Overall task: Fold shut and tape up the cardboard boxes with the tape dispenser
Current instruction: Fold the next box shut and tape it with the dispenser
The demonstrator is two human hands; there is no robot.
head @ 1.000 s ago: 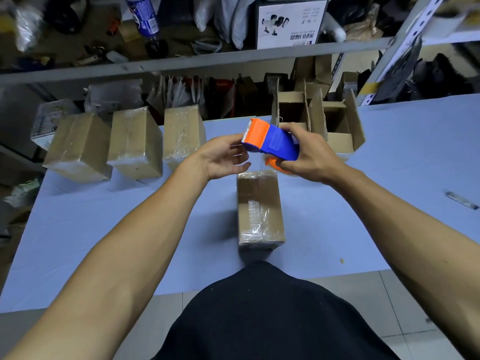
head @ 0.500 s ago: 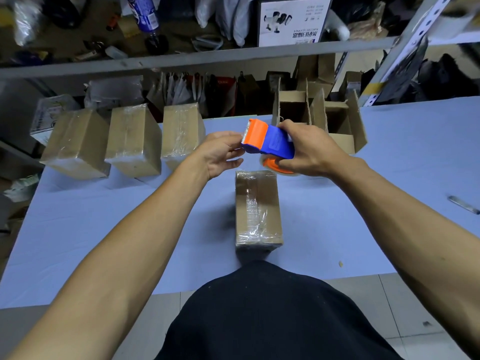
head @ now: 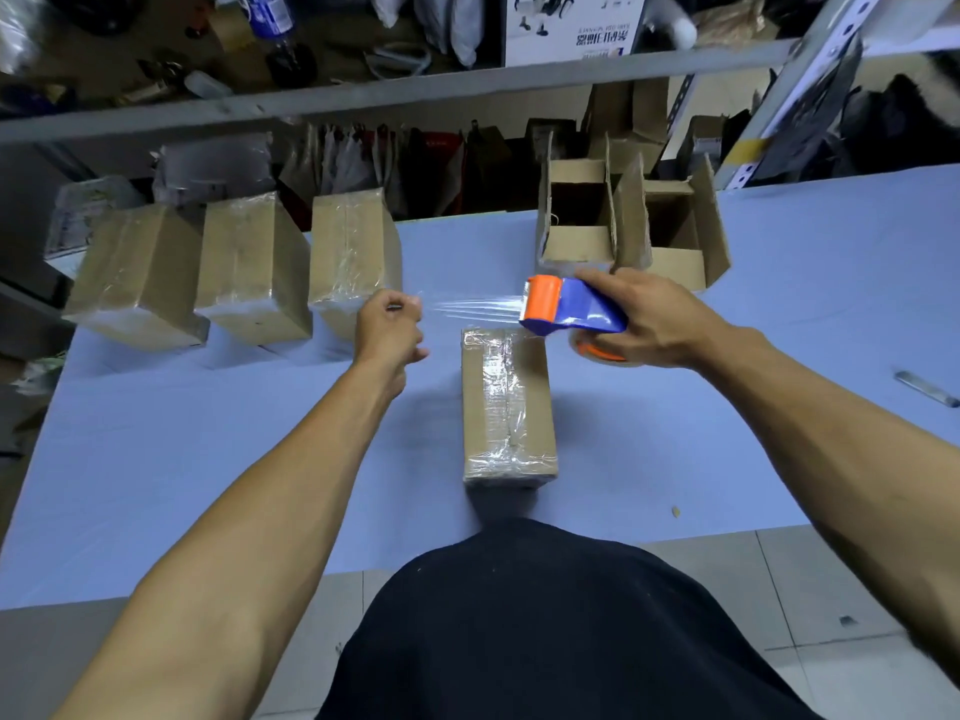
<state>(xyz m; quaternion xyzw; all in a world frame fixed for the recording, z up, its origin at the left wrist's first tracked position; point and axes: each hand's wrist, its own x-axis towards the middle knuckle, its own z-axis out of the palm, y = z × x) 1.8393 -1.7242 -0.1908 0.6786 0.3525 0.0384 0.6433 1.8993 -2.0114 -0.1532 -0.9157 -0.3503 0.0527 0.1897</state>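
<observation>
Pale blue covering is stretching over a work table [head: 208, 459], with cluttered metal shelving standing behind it. Nearest the viewer, a closed cardboard box [head: 506, 407] is lying lengthwise on the table, clear tape already glinting along its top seam. Just above its far end, the two hands are now standing apart, where half a second ago they were touching at the dispenser's mouth: a strip of clear tape [head: 475, 310] is now stretching level between them. That suggests a fresh length is being readied, probably for another pass over this box.

The left hand [head: 390, 324] is curling into a loose fist, pinching the free end of the tape between thumb and fingers, forearm reaching in from the lower left. The right hand [head: 652, 319] is wrapping around the blue and orange tape dispenser [head: 569, 306], holding it just over the box's far right corner, orange mouth pointing left.

Farther back, three taped boxes [head: 249, 267] are sitting in a row on the left, and two open boxes [head: 623, 226] with upright flaps are waiting on the right.
</observation>
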